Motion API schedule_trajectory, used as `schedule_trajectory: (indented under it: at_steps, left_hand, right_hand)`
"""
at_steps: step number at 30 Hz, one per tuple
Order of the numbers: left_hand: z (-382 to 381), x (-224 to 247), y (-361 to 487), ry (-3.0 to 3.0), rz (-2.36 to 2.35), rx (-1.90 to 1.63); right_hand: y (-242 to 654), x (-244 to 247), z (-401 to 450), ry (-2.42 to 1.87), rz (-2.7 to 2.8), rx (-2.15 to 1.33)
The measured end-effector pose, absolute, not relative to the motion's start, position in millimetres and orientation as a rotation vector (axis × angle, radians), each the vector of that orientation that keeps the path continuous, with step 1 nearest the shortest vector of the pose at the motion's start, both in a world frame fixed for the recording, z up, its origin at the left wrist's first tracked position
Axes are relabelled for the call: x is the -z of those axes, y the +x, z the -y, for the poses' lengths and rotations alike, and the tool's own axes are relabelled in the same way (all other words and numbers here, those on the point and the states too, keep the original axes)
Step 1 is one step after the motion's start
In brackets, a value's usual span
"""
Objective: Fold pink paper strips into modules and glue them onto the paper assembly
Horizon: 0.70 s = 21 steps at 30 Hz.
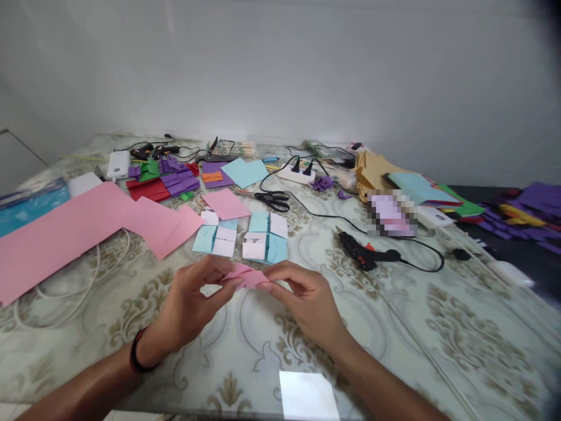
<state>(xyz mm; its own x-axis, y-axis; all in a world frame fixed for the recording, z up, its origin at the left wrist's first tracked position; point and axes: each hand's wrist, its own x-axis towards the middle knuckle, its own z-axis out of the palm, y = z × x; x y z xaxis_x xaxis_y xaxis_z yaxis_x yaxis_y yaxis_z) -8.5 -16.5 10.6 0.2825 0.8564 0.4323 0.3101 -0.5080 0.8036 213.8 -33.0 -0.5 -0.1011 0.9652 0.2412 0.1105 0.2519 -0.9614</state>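
Observation:
Between my two hands is a small folded piece of pink paper (249, 276). My left hand (193, 301) pinches its left end between thumb and fingers. The right end is pinched by my right hand (309, 298). Just beyond them lie two folded blue and white paper pieces, one on the left (225, 241) and one on the right (276, 248). A pink square (225, 203) overlaps the top of the left one.
Large pink sheets (65, 234) and a white cable (94, 280) lie at the left. Black scissors (272, 200), a power strip (297, 174) and purple scraps are farther back. A glue gun (366, 251) with its cord lies at the right, near stacked coloured paper (423, 188).

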Motion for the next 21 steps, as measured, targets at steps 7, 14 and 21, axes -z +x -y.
schedule_trajectory:
  at_steps: [7, 14, 21]
  left_hand:
    - [12.3, -20.4, -9.4, 2.136, -0.818, -1.061]
    - [17.8, -23.7, -10.8, 2.122, -0.829, -1.098]
    - [20.3, -26.2, -6.8, 2.158, -0.757, -1.114]
  right_hand:
    - [216.3, -7.7, 35.7, -0.965, 1.649, -0.854]
    - [215.8, -10.0, 39.2, -0.944, 1.596, -0.858]
    - [213.1, -12.6, 42.0, -0.911, 1.62, -0.864]
